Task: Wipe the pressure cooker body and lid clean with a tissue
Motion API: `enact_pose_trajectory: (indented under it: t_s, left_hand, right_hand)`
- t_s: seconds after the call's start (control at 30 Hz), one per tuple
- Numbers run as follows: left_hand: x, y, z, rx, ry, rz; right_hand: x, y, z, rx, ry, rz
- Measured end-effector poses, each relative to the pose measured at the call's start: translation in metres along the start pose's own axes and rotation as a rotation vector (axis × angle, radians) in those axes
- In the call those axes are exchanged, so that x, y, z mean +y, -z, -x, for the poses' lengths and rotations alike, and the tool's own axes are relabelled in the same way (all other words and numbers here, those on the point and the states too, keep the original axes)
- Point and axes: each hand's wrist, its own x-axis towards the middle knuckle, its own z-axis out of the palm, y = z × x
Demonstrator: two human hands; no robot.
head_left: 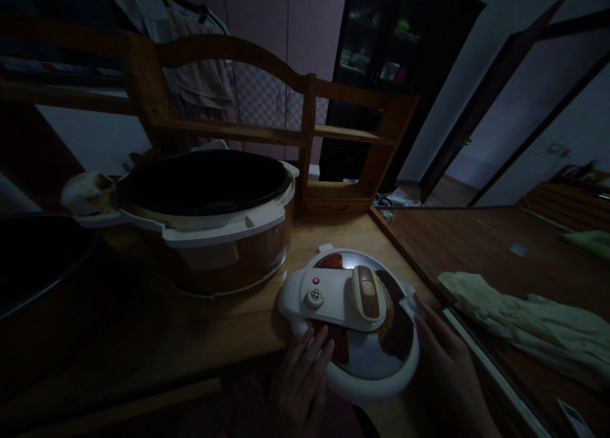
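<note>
A pressure cooker lid [362, 355], shiny on top with a white rim and a brown-and-white handle, lies on the wooden desk. My left hand [305, 374] rests on the near left part of its rim, fingers stretched out flat, gripping nothing. At the right edge of the lid, my right hand [443, 355] pinches a white tissue [408, 303] against the rim. Whether it is paper or cloth is hard to tell in the dim light. The electric pressure cooker [229, 253] stands behind to the left, lidless, its dark inner space facing up.
A large dark pot [42, 266] is at the left edge. A wooden shelf unit [309, 126] rises along the back of the desk. To the right, below the desk edge, a pale cloth [528, 317] lies on a brown surface, with a remote-like object [574, 419] nearer.
</note>
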Motion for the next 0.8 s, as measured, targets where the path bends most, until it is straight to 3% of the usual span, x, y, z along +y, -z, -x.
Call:
enact_pose_trajectory:
  t_s: [0.3, 0.5, 0.8]
  left_hand:
    - [0.002, 0.003, -0.001, -0.018, 0.019, -0.034]
    - [0.000, 0.002, 0.001, -0.019, 0.007, -0.053]
    - [0.000, -0.001, 0.001, 0.002, 0.022, 0.004]
  right_hand:
    - [0.007, 0.001, -0.001, -0.001, -0.003, -0.011]
    - [0.012, 0.004, -0.004, 0.068, -0.091, -0.024]
    - [0.006, 0.005, -0.001, -0.013, -0.154, -0.035]
